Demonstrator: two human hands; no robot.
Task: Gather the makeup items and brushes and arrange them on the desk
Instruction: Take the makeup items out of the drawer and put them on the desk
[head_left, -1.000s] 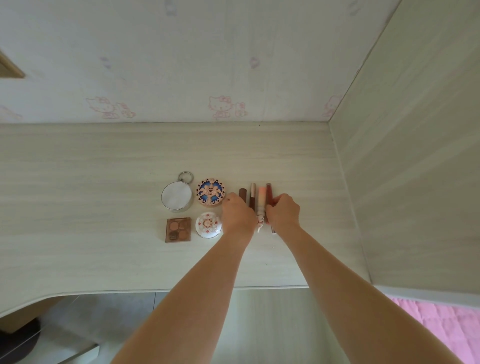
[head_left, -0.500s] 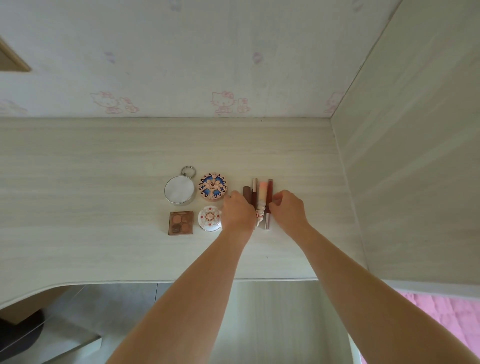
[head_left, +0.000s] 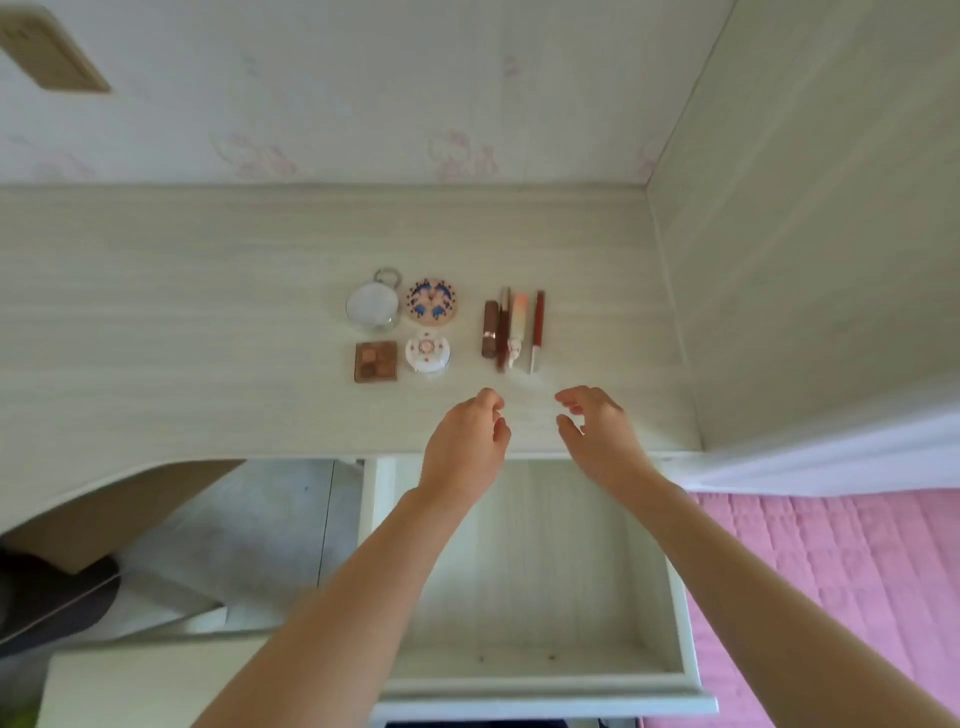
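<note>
Both hands have pulled back from the row of makeup sticks they touched a moment ago and now hover above the desk's front edge, holding nothing. The left hand (head_left: 467, 439) has its fingers loosely curled, thumb near the fingertips; the right hand (head_left: 597, 428) is relaxed, with a clear gap between thumb and fingers.

Four slim items lie side by side on the desk (head_left: 208, 312), right of centre, long axes running front to back. From the left: a brown lipstick tube (head_left: 489, 328), a dark red stick (head_left: 503, 332), a white and peach tube (head_left: 516, 330) with its small ornamented end toward the front edge, and a red pencil-like stick (head_left: 537, 330) with its pale end toward the front. The first three touch or nearly touch; the fourth lies just apart.

To their left sits a two-by-two group: a round mirror compact with a metal ring (head_left: 373, 305) and a round patterned blue and pink compact (head_left: 431, 302) at the back, a square brown eyeshadow palette (head_left: 376, 361) and a round white floral compact (head_left: 427, 352) in front. No writing can be read on any item.

Below the front edge an open white drawer (head_left: 691, 649) stands pulled out. A pink quilt (head_left: 831, 571) lies to the right.
</note>
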